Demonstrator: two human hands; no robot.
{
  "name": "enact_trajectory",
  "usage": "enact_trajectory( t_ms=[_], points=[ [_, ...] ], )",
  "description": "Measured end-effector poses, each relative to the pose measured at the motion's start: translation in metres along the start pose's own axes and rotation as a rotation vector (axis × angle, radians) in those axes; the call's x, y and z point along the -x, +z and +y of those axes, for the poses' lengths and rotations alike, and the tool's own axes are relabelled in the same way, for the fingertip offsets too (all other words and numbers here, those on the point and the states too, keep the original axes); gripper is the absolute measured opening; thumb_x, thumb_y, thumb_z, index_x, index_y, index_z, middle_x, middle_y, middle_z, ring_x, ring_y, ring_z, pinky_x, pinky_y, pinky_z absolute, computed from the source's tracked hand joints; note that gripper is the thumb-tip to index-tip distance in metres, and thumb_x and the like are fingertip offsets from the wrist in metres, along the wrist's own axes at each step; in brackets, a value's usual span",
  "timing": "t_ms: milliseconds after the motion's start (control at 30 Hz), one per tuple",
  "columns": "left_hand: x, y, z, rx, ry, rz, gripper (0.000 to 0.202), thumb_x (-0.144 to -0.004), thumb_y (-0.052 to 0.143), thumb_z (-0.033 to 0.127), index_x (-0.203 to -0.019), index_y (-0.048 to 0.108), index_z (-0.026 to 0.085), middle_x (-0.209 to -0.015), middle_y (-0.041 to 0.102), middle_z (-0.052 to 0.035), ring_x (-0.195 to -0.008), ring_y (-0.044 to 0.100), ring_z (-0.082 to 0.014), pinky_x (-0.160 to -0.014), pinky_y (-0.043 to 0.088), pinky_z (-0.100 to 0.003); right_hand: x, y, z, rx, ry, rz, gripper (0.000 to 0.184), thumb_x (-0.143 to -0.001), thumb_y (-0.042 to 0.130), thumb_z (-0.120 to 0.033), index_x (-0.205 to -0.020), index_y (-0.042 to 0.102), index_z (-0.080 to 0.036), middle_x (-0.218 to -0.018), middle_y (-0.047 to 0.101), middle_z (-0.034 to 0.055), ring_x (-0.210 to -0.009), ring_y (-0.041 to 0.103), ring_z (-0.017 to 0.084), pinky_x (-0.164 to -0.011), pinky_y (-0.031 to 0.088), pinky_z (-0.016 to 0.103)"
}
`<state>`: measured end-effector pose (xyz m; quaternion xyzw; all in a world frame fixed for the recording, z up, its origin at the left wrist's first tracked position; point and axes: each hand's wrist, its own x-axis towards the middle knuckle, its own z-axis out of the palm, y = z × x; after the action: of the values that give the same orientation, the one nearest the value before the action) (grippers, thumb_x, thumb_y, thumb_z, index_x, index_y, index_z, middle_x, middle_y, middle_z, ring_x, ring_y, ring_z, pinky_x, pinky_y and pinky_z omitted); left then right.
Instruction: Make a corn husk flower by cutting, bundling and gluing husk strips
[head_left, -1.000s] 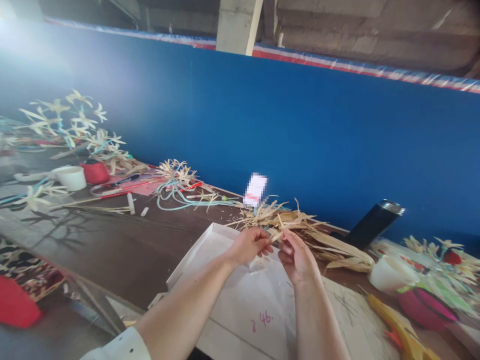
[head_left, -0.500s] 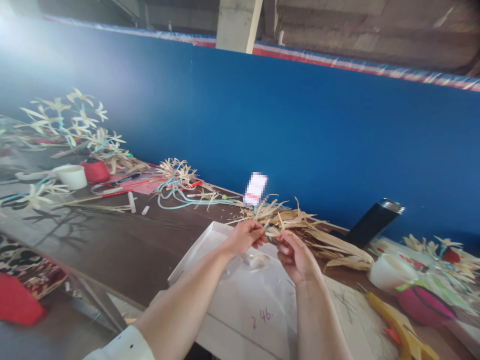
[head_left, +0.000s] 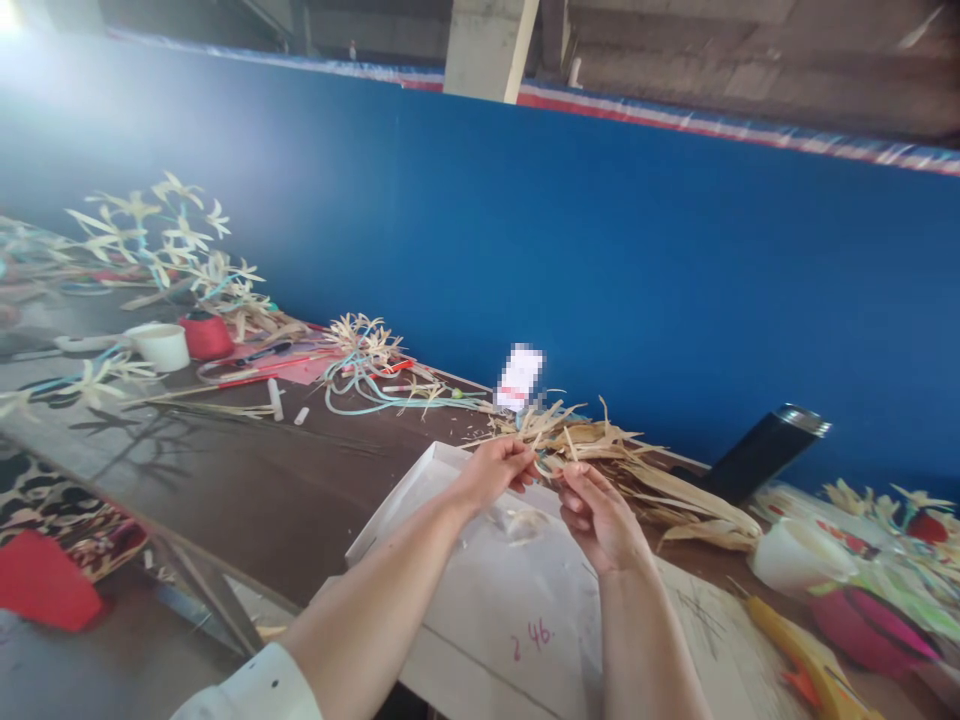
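A: Hands first; what does each have?

B: Left hand (head_left: 496, 472) pinches the end of a pale husk strip (head_left: 553, 466) between thumb and forefinger; right hand (head_left: 602, 515) grips the same strip from the other side, fingers curled in; the tips are near one another, and the finer detail there is too small to read.

A: Where is the strip, then?

B: Between the two sets of fingertips, over the far edge of a shallow white tray (head_left: 409, 515); tray carries handwriting, "2 46.", in reddish ink; a pile of dry corn husks (head_left: 600, 437) lies just beyond the hands, long leaves trailing right.

A: Right side of the tabletop (head_left: 262, 500)?

B: Black flask (head_left: 769, 455), tilted; white cup (head_left: 799, 555) nearer; pink pouch (head_left: 870, 625) beside that; yellow glue gun (head_left: 806, 660) at the near edge, partly out of view.

A: And left?

B: Husk flowers with pale blue stems (head_left: 365, 345), lying in a loose bunch; two white sticks (head_left: 276, 400) on the brown surface; farther off, a red spool (head_left: 206, 336) next to a white mug (head_left: 163, 347); blue partition (head_left: 600, 250) behind everything.
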<state>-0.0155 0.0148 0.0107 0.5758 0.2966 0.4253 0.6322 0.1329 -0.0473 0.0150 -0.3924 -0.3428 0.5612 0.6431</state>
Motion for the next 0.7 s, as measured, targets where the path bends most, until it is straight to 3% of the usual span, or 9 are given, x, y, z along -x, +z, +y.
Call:
enact_trajectory(
  t_ms=[133, 333, 533, 700],
  points=[
    [-0.0012, -0.0007, -0.0011, 0.003, 0.006, 0.016, 0.029, -0.073, 0.057, 0.041, -0.072, 0.055, 0.012, -0.066, 0.061, -0.0025, -0.053, 0.052, -0.0067, -0.051, 0.043, -0.019, -0.0008, -0.0002, 0.0017, 0.008, -0.035, 0.001, 0.018, -0.063, 0.076, -0.025, -0.072, 0.061, -0.019, -0.078, 0.065, 0.0006, -0.052, 0.05, 0.003, -0.035, 0.031, 0.01],
    [-0.0011, 0.0004, 0.0019, 0.039, -0.046, 0.083, 0.023, -0.075, 0.058, 0.036, -0.075, 0.057, 0.013, -0.061, 0.059, -0.0014, -0.05, 0.052, -0.0065, -0.05, 0.043, -0.018, -0.0022, 0.0008, 0.0012, 0.011, -0.025, 0.041, 0.023, -0.063, 0.076, -0.023, -0.081, 0.063, -0.023, -0.085, 0.067, 0.0005, -0.073, 0.063, 0.01, -0.054, 0.05, 0.012],
    [-0.0031, 0.0003, 0.0003, 0.128, -0.045, 0.15, 0.024, -0.072, 0.06, 0.036, -0.075, 0.059, 0.012, -0.065, 0.06, -0.0023, -0.056, 0.055, -0.0075, -0.05, 0.043, -0.017, -0.0017, 0.004, 0.002, 0.074, -0.018, 0.053, 0.032, -0.059, 0.079, -0.022, -0.088, 0.065, -0.021, -0.085, 0.067, 0.0015, -0.076, 0.064, 0.011, -0.062, 0.052, 0.014],
    [-0.0071, -0.0021, -0.0065, 0.163, 0.002, 0.157, 0.025, -0.072, 0.061, 0.038, -0.076, 0.06, 0.013, -0.065, 0.06, -0.0013, -0.054, 0.053, -0.0067, -0.049, 0.043, -0.017, -0.0037, 0.0061, 0.0074, 0.255, -0.032, 0.1, 0.034, -0.059, 0.078, -0.028, -0.089, 0.065, -0.019, -0.082, 0.067, 0.0028, -0.074, 0.065, 0.014, -0.056, 0.051, 0.017]
  ],
)
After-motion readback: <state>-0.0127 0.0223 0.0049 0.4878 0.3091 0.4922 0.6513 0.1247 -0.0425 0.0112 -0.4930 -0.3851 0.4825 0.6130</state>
